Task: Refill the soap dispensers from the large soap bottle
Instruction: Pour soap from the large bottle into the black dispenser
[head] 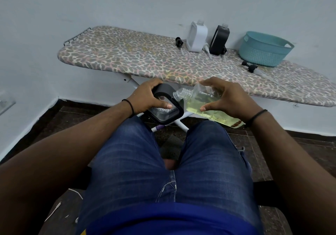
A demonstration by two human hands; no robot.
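Soap bottle [205, 105]: clear plastic, part-filled with yellowish liquid, cap off. Held tilted above the lap, its open neck touching the top of the black dispenser [166, 107]. Judged moderately heavy, thin-walled and squeezable, likely slick if soap has run; best taken round the body, not the neck.

Right hand [229, 100]: fingers and thumb spread wide, clasped round the soap bottle.

Left hand [147, 98]: wrapped round the black dispenser, thumb pressed on its clear face; rigid, light.

Ironing board [145, 56], beyond the soap bottle: a white dispenser [197, 36], another black dispenser [219, 40], loose pumps, a teal basket [263, 49].
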